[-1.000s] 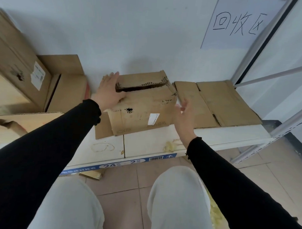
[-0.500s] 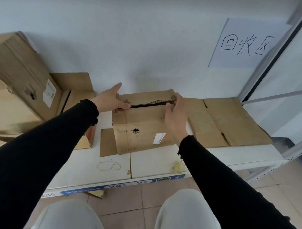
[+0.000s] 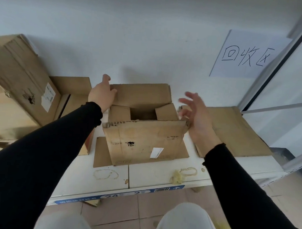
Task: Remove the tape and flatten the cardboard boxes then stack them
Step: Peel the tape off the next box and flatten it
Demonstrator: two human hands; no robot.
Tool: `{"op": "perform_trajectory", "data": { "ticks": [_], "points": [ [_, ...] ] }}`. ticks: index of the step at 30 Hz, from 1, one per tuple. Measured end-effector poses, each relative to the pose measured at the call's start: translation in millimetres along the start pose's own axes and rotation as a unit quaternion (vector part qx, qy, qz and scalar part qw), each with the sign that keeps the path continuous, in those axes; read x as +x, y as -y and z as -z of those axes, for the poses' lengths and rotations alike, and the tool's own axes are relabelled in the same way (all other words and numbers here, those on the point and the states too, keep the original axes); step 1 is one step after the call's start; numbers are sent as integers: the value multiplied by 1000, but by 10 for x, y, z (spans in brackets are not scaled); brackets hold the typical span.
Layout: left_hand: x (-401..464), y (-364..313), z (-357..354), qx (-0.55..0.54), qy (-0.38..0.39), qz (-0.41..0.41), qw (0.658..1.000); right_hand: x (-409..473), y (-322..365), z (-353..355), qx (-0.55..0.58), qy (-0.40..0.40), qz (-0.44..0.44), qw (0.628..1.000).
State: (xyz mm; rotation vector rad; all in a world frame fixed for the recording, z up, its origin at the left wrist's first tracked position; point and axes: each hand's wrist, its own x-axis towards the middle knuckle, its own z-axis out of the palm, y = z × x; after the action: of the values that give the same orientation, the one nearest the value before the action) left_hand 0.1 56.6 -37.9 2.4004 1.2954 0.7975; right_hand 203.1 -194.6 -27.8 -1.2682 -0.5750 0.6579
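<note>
The cardboard box (image 3: 145, 140) sits mid-shelf near the front edge of the white shelf (image 3: 161, 174), and its top just got popped open. Half a second ago both hands were on the seam. Now the right hand (image 3: 197, 116) hovers with fingers spread, and the left hand (image 3: 101, 94) grips the far flap (image 3: 142, 96) by the wall. Flattening comes next, I'd guess; the flattened cardboard (image 3: 233, 132) waits on its right.

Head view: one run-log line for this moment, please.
box: open on shelf | left hand: grips back flap | right hand: open beside box | flat cardboard: right
</note>
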Motion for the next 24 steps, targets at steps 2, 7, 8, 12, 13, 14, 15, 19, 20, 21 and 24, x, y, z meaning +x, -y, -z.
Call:
{"op": "perform_trajectory", "data": {
  "ticks": [2,7,8,12,13,14,15,19,20,21,24],
  "points": [
    [-32,-5,-94,26,-12,-24,999,-22,135,60,-167,156,-59,972],
    [-90,-93,-188,177,34,-90,979,-55,169,-187,-536,305,-42,787],
    [-113,-137,-206,188,38,-103,976,-30,121,-283,-595,292,5,748],
    [-272,-350,-312,227,135,-30,964,6,-118,-585,-735,286,92,608],
    [-309,-379,-331,237,176,-11,955,16,-177,-602,-750,294,85,587],
    [-335,-387,-345,238,207,-3,949,10,-218,-594,-759,292,76,577],
    [-338,-376,-345,226,226,-1,948,6,-243,-566,-760,277,75,583],
    [-239,-273,-114,19,250,10,968,-40,-238,-404,-728,112,168,655],
    [-219,-235,-21,-47,248,28,967,-37,-228,-336,-717,63,181,670],
    [-213,-194,77,-106,244,51,963,-27,-211,-259,-698,27,178,693],
    [-233,-72,298,-231,236,167,929,26,-131,-55,-587,-29,131,798]
  ]
}}
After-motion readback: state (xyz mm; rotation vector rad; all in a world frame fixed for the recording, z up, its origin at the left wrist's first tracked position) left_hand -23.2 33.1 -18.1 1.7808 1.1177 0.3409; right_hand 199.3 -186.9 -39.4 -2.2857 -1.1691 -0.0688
